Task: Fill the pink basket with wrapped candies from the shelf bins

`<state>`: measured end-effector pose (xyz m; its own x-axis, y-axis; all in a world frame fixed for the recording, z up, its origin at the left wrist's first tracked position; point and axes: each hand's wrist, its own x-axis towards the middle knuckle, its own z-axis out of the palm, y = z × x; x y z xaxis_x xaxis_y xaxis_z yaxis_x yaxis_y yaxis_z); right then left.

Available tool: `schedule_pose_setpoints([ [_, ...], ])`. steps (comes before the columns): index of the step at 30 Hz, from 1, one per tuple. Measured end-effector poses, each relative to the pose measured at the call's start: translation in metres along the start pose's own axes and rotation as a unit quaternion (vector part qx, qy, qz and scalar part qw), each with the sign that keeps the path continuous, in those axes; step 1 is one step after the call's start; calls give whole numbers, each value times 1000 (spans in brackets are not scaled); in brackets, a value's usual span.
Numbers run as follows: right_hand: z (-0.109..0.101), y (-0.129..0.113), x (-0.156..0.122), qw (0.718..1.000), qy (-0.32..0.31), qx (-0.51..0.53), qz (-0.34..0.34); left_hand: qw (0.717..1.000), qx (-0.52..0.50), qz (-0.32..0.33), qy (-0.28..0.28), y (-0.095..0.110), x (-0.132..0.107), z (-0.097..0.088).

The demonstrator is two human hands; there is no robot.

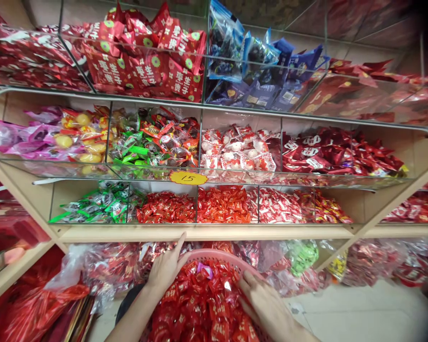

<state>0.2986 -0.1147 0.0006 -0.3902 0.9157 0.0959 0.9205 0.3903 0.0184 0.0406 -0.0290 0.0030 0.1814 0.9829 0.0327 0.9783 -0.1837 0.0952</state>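
Observation:
A pink plastic basket (214, 255) full of red-wrapped candies (207, 304) stands low in front of me, with one purple-wrapped candy (204, 270) near its far side. My left hand (166, 266) is at the basket's left rim, index finger stretched towards the shelf edge and thumb apart; it is open. Over the right rim reaches my right hand (266, 301), its fingers and thumb apart above the candies. Nothing shows in its grasp; whether the fingertips touch the candies I cannot tell.
A wooden shelf (207, 233) holds clear bins of wrapped sweets: red packets (146, 66), blue packets (260, 71), small red candies (224, 204). A yellow tag (188, 177) reads 15. Filled plastic bags (107, 266) line the floor beneath. At left lies a red bag (39, 304).

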Motion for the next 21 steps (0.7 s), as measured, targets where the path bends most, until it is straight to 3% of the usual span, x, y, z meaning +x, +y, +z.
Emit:
schedule_pose_setpoints([
  [4, -12, -12, 9, 998, 48, 39, -3, 1000, -3, -1, 0, -1, 0, 1],
  [7, -35, -11, 27, 993, 97, 68, 12, 1000, 3, -3, -1, -1, 0, 1],
  [13, -80, 31, 100, 978, 185, 23, 94, 1000, -4, -3, -6, -2, 0, 1],
  [17, -80, 62, 139, 976, 143, 8, 165, 1000, -18, 1, -9, -4, 1, 3],
  [21, -72, 77, 159, 976, 134, 0, 170, 1000, -25, -1, -5, -4, 2, 5],
])
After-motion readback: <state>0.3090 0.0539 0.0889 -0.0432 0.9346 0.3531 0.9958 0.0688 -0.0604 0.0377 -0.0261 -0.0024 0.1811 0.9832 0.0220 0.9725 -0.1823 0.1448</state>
